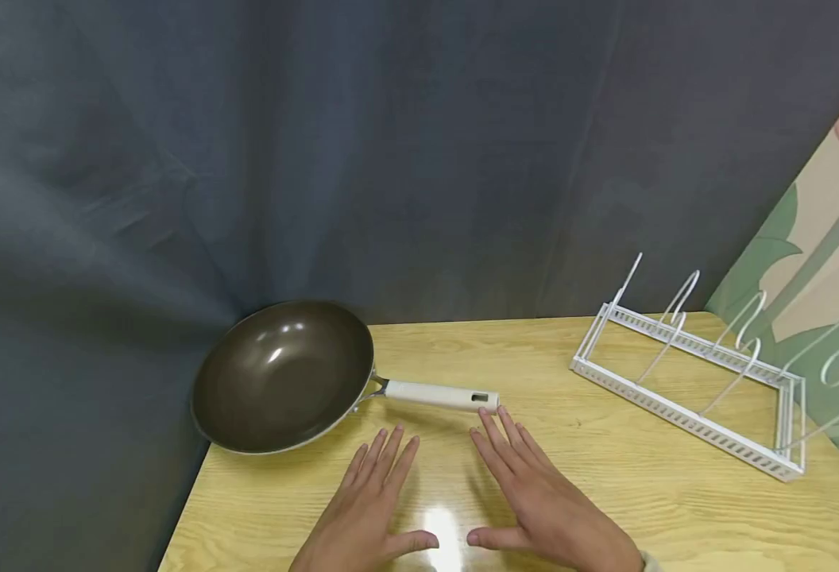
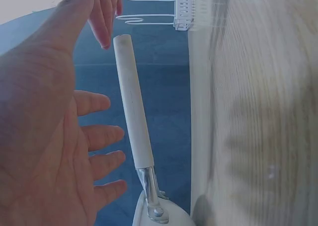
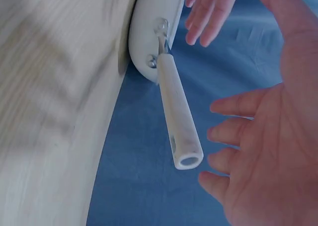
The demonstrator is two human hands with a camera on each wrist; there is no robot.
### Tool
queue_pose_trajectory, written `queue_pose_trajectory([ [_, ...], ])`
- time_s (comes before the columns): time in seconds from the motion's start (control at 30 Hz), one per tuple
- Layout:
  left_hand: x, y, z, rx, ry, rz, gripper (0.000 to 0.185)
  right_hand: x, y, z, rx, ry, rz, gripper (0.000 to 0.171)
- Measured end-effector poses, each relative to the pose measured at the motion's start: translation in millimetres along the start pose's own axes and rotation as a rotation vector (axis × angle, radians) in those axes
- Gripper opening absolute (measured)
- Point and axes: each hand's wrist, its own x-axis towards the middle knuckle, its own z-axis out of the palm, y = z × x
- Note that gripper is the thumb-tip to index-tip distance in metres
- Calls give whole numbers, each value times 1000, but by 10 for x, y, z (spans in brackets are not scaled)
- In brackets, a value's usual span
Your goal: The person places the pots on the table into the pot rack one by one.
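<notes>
Both hands (image 1: 373, 508) (image 1: 541, 500) flat, fingers spread, holding nothing; pan (image 1: 284, 375) handle (image 1: 439, 395) points right

Bright overhead glare — wrist views blurred

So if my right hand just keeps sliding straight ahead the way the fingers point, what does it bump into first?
Most likely the far end of the pan's white handle. The right hand has straight fingers aimed there, fingertips close beside it. Whether they already touch is unclear.
</notes>
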Motion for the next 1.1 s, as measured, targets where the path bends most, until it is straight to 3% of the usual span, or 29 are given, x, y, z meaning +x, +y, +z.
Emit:
queue_pose_trajectory([
  [0.4, 70, -37, -51, -35, -7, -33, 105, 60, 101, -100, 18, 41, 67, 110],
  [0.7, 171, -115, -15, -54, -39, -45, 98, 171, 218, -118, 74, -34, 203, 111],
  [0.83, 235, -162, -27, -95, -65, -64, 90, 252, 297, -134, 77, -54, 217, 110],
  [1.1, 331, -265, -64, -111, -47, -70, 81, 474, 430, -175, 83, -112, 240, 105],
])
